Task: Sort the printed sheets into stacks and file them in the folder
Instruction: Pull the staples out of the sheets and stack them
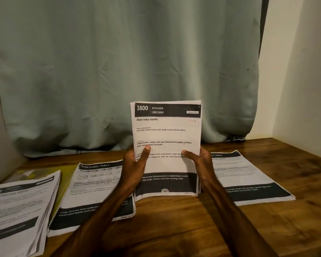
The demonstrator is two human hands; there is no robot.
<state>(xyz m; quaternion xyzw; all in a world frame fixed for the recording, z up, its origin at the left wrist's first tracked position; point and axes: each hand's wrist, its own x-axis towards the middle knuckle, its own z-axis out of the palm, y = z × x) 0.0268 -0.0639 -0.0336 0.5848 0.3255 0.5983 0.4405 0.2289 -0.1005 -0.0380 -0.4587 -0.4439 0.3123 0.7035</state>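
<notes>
A stack of printed sheets (167,130) stands upright on its bottom edge on the wooden table (174,229), its top page headed "3800 KITCHEN, Wash baby bottle". My left hand (135,162) grips its left side, thumb across the front. My right hand (198,160) grips the right side the same way. A "Dressing Table" stack (93,186) lies flat to the left. Another stack (248,175) lies flat to the right. A thick stack (17,210) sits at the far left. A yellow-green folder (35,173) lies under the left stacks, mostly covered.
A grey-green curtain (119,71) hangs behind the table down to its back edge. A pale wall (304,71) closes the right side. Bare wood shows in front of the upright stack and at the table's right end.
</notes>
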